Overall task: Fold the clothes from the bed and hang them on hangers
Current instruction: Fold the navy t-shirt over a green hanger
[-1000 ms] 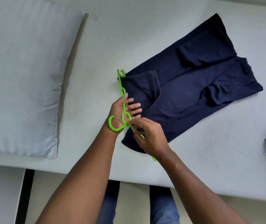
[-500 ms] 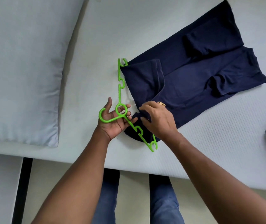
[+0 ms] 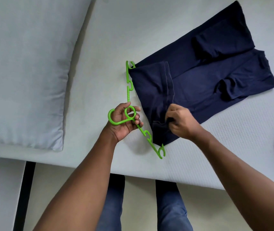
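bed (image 3: 232, 147), navy shirt (image 3: 199, 77), green hanger (image 3: 128, 90)

No words, numbers, brand marks or signs can be read anywhere. The dark blue shirt (image 3: 199, 77) shows plain cloth with only a stitched hem. The green hanger (image 3: 128, 90) is bare plastic. The pillow (image 3: 24, 72) and the bed (image 3: 232, 147) are plain and pale, with no tag that can be made out.

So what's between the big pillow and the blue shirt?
In the head view, the green hanger, held by the left hand, lies there on white mattress.
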The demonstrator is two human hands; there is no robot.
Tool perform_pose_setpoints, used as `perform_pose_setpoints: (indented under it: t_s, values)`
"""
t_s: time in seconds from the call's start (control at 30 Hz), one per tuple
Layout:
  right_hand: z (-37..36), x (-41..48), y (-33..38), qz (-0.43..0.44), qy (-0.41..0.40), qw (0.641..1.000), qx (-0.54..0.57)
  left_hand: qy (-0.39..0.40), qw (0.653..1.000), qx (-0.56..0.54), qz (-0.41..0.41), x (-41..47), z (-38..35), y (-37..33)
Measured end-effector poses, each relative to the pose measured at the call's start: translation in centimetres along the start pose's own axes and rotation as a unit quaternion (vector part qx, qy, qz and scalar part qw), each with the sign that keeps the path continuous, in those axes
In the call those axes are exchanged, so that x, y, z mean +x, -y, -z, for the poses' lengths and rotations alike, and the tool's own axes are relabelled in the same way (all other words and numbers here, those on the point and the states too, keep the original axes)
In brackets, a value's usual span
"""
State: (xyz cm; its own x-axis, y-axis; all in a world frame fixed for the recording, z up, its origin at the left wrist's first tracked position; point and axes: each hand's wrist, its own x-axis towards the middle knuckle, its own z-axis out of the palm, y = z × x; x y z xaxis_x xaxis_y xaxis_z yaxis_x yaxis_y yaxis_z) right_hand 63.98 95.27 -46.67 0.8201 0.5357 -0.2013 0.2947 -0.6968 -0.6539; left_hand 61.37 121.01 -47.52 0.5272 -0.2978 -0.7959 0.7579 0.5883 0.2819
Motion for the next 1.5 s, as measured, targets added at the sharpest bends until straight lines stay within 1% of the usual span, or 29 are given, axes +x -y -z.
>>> perform_pose_setpoints:
  t_s: [0.07,0.13,0.17,0.2,0.23,0.27,0.3,0.33,0.37,0.47,0.5,0.6,0.63,0.67,0.73,0.77,0.87,1.0,1.1,1.17,1.2,1.3,1.37,1.4,1.43,1.5]
  values:
    - [0.6,-1.3,-2.7,-0.048,-0.034,0.998,-0.025,-0.002,1.0,0.009,-0.006,0.3,-0.5,0.2]
    - [1.1,-2.3,-4.9,-0.122,-0.064,0.99,-0.033,-0.003,1.0,0.014,-0.01,0.5,-0.8,0.5]
    - [1.2,-2.7,-5.7,-0.176,-0.081,0.981,-0.022,-0.005,1.0,0.016,-0.012,0.6,-1.0,0.7]
    - [1.3,-3.2,-6.2,-0.242,-0.105,0.964,0.009,-0.007,1.0,0.016,-0.013,0.6,-1.2,0.8]
    - [1.2,-3.4,-6.4,-0.314,-0.141,0.937,0.063,-0.008,1.0,0.017,-0.015,0.6,-1.3,0.9]
    - [1.0,-3.6,-6.3,-0.374,-0.181,0.901,0.125,-0.007,1.0,0.017,-0.016,0.6,-1.5,1.0]
    - [0.7,-3.6,-5.8,-0.419,-0.213,0.863,0.183,-0.006,1.0,0.017,-0.018,0.6,-1.6,1.0]
    - [0.3,-3.4,-5.4,-0.449,-0.231,0.833,0.226,-0.005,1.0,0.016,-0.021,0.6,-1.7,1.1]
    - [0.0,-2.9,-4.7,-0.473,-0.225,0.819,0.234,-0.004,1.0,0.012,-0.026,0.6,-1.7,1.1]
    - [-1.9,-1.5,-3.3,-0.522,-0.152,0.804,0.24,0.001,0.999,-0.006,-0.044,0.9,-1.8,1.2]
    - [-2.5,-1.2,-3.2,-0.529,-0.133,0.802,0.243,0.002,0.999,-0.011,-0.05,1.0,-2.1,1.2]
    - [-3.3,-0.4,-2.8,-0.523,-0.089,0.81,0.252,0.015,0.998,-0.013,-0.06,1.3,-3.2,1.1]
    - [-3.0,-0.4,-2.7,-0.51,-0.086,0.819,0.247,0.024,0.998,-0.014,-0.062,1.4,-3.7,0.9]
    - [-2.7,-0.5,-2.8,-0.485,-0.089,0.838,0.232,0.032,0.997,-0.019,-0.063,1.5,-4.2,0.8]
    - [-1.3,-0.9,-2.9,-0.419,-0.108,0.876,0.212,0.034,0.996,-0.039,-0.067,1.6,-5.0,0.4]
    - [-0.4,-1.2,-3.2,-0.393,-0.125,0.884,0.221,0.031,0.996,-0.045,-0.071,1.7,-5.4,0.3]
    - [2.2,-2.1,-5.3,-0.344,-0.178,0.892,0.234,0.027,0.993,-0.051,-0.098,2.0,-7.1,0.2]
    - [6.5,-3.0,-8.6,-0.29,-0.199,0.91,0.218,0.027,0.991,-0.063,-0.117,2.8,-9.9,0.5]
    - [9.5,-3.8,-10.9,-0.257,-0.224,0.91,0.236,0.027,0.989,-0.073,-0.122,3.3,-11.6,0.7]
    - [10.8,-4.4,-12.1,-0.262,-0.217,0.9,0.272,0.025,0.99,-0.072,-0.121,3.8,-12.2,0.8]
    - [11.0,-4.6,-12.5,-0.275,-0.199,0.897,0.282,0.022,0.991,-0.068,-0.116,4.1,-12.4,0.9]
    - [10.1,-4.3,-13.1,-0.348,-0.094,0.901,0.242,-0.001,0.995,-0.029,-0.097,4.9,-11.8,1.5]
    - [9.6,-3.2,-12.9,-0.375,-0.037,0.899,0.221,-0.023,0.995,-0.014,-0.1,5.2,-11.0,1.5]
    - [9.4,-2.3,-12.9,-0.376,-0.036,0.898,0.226,-0.031,0.994,-0.01,-0.106,5.2,-10.6,1.4]
    - [9.2,-1.2,-12.9,-0.372,-0.051,0.895,0.24,-0.037,0.993,-0.001,-0.111,5.3,-10.2,1.2]
    - [9.2,1.3,-12.6,-0.372,-0.1,0.884,0.264,-0.041,0.992,0.033,-0.116,5.3,-9.7,0.7]
